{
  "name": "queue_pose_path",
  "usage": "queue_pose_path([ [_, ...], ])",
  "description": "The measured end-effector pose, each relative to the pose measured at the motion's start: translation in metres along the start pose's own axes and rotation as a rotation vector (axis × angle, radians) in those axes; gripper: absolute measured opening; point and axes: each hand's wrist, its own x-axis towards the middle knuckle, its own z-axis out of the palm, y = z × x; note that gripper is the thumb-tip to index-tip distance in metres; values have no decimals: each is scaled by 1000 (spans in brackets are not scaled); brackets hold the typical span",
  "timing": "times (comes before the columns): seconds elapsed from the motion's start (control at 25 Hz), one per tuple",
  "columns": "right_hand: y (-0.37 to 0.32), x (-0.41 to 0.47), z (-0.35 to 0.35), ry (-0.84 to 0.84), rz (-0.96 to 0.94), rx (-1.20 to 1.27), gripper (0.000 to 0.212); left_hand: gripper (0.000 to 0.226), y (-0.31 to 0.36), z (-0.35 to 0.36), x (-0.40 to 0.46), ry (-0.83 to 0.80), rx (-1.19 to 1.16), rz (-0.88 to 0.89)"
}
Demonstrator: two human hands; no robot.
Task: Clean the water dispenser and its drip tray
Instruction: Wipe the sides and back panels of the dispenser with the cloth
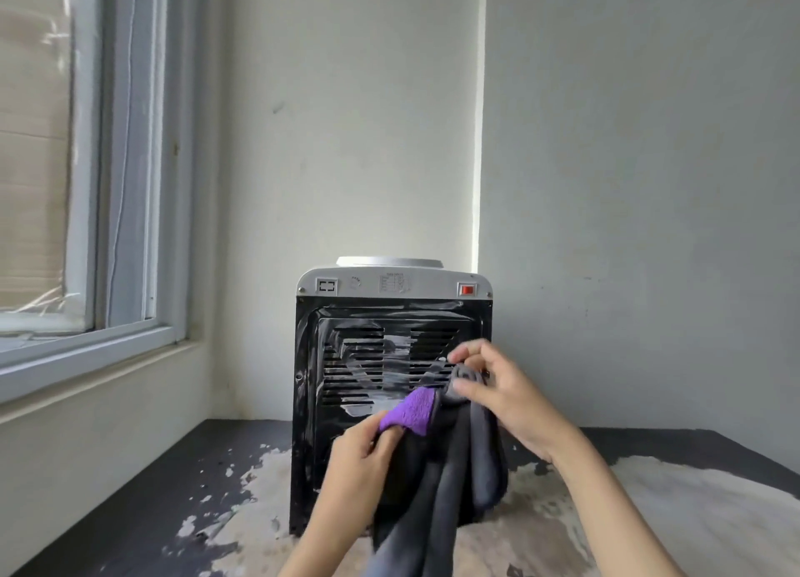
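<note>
Water dispenser [391, 360] stands on a dark table [143, 511] whose surface is worn away in pale patches, its black back panel turned toward the camera, close to the pale wall [346, 121] behind it. White soapy smears run across the slotted vents [372, 364] in the middle of that panel. Above the panel, the grey top band carries a red switch [467, 290] at the right and a printed label near the centre.

Both hands hold one cloth [437, 481] in front of the panel. The left hand [361, 451] pinches a purple corner of the cloth between thumb and curled fingers, low and just in front of the panel's lower half. The right hand [498, 386] sits higher, near the panel's right edge, with thumb and fingers curled round a bunched grey fold. The rest of the cloth hangs down dark grey between the forearms, covering the panel's lower right part.

A window [86, 186] with a pale frame fills the left side, above a ledge
</note>
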Motion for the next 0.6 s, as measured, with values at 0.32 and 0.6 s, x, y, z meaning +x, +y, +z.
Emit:
queue_pose_path([
  [0.32,49,6,5,-372,285,-32,35,22,-3,-36,41,-74,56,23],
  [0.6,35,18,29,-531,135,472,31,22,-9,-29,79,-1,116,98],
])
